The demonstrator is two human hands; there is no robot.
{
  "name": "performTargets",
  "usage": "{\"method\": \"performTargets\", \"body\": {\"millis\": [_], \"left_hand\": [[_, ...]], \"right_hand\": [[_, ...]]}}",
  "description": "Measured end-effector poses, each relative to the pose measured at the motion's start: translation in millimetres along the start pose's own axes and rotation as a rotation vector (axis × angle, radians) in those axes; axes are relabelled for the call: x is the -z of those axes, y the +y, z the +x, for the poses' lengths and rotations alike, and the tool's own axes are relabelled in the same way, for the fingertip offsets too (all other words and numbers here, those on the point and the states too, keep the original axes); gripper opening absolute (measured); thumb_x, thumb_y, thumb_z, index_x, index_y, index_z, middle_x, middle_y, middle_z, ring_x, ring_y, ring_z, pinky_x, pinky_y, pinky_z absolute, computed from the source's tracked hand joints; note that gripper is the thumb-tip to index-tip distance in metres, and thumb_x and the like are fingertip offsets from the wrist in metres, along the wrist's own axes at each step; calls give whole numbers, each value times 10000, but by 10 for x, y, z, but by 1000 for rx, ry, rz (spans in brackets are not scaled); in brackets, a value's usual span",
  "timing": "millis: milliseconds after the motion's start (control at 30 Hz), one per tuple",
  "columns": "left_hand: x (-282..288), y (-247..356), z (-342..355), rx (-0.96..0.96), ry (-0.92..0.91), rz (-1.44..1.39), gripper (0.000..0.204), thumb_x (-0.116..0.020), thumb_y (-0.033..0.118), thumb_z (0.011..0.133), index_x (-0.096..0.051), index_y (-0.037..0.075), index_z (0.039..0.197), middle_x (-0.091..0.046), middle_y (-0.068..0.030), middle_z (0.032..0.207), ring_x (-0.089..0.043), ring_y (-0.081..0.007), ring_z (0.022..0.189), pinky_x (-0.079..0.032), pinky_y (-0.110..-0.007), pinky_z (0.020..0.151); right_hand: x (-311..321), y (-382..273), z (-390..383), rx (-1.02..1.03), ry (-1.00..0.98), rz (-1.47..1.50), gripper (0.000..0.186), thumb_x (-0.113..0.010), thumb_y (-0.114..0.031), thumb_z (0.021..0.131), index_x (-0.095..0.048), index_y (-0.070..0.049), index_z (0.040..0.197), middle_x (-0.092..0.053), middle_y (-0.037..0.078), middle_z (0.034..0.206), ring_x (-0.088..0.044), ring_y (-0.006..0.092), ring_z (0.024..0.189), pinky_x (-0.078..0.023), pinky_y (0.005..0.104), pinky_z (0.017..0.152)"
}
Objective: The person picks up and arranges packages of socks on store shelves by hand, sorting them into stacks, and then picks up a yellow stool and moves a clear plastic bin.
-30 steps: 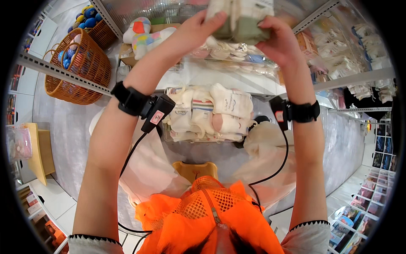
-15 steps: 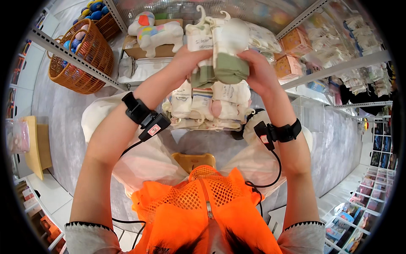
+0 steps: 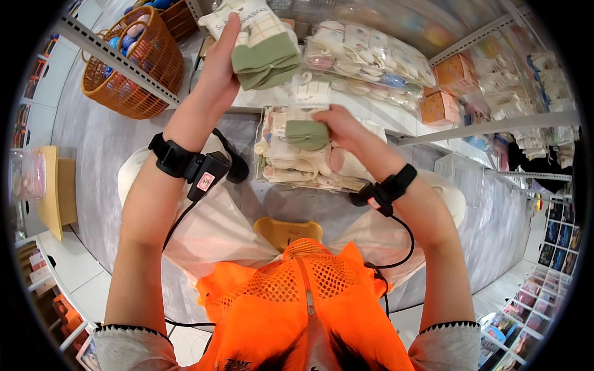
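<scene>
A stack of white-and-green socks (image 3: 266, 59) with paper bands is in my raised left hand (image 3: 219, 74), the thumb pressed along its front. My right hand (image 3: 341, 125), lower and nearer to me, pinches a single white sock pair (image 3: 307, 127) with a green cuff and a small hook at its top. Below that pair lies a tray of packed socks (image 3: 291, 162), mostly white with some coloured patterns. The right fingers are partly hidden behind the pair.
Clear bags of socks (image 3: 368, 55) lie on the white shelf (image 3: 396, 117) ahead. Orange boxes (image 3: 440, 106) stand right of them. A wicker basket (image 3: 139, 80) of balls is at far left, behind a metal post. A small yellow stool (image 3: 288, 232) sits between my knees.
My hands have parted. The left has carried the green-cuffed sock stack up and left; the right has come down over the tray with one pair. The plush toy has gone out of sight.
</scene>
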State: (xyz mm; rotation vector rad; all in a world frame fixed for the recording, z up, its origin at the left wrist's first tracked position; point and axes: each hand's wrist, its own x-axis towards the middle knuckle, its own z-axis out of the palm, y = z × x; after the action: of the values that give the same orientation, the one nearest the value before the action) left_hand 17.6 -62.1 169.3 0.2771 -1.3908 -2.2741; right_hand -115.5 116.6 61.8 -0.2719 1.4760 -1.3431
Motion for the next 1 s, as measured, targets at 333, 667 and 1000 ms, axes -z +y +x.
{"method": "performTargets", "body": {"millis": [333, 667, 1000], "left_hand": [[348, -3, -23, 68, 204, -152, 429, -422, 364, 912, -428, 67, 1220, -513, -35, 1202, -491, -146, 1093, -369, -298, 935], [110, 183, -122, 143, 193, -166, 465, -327, 349, 938, -366, 41, 1283, -465, -112, 1260, -467, -225, 1148, -385, -370, 968], [117, 18, -10, 102, 324, -207, 409, -433, 329, 912, -425, 55, 1215, -509, -57, 1205, -488, -166, 1105, -383, -307, 930]], "right_hand": [[-203, 471, 348, -62, 78, -517, 396, -533, -31, 660, -537, 11, 1053, -600, 177, 930, -587, 247, 834, -454, 319, 701], [-29, -134, 442, -10, 9, -1456, 374, -498, -129, 678, -614, -98, 1033, -620, 132, 995, -585, 304, 920, -474, 378, 774], [40, 347, 398, 513, 151, -1704, 302, -488, -85, 742, -521, -72, 1042, -524, 114, 984, -496, 268, 965, -387, 367, 832]]}}
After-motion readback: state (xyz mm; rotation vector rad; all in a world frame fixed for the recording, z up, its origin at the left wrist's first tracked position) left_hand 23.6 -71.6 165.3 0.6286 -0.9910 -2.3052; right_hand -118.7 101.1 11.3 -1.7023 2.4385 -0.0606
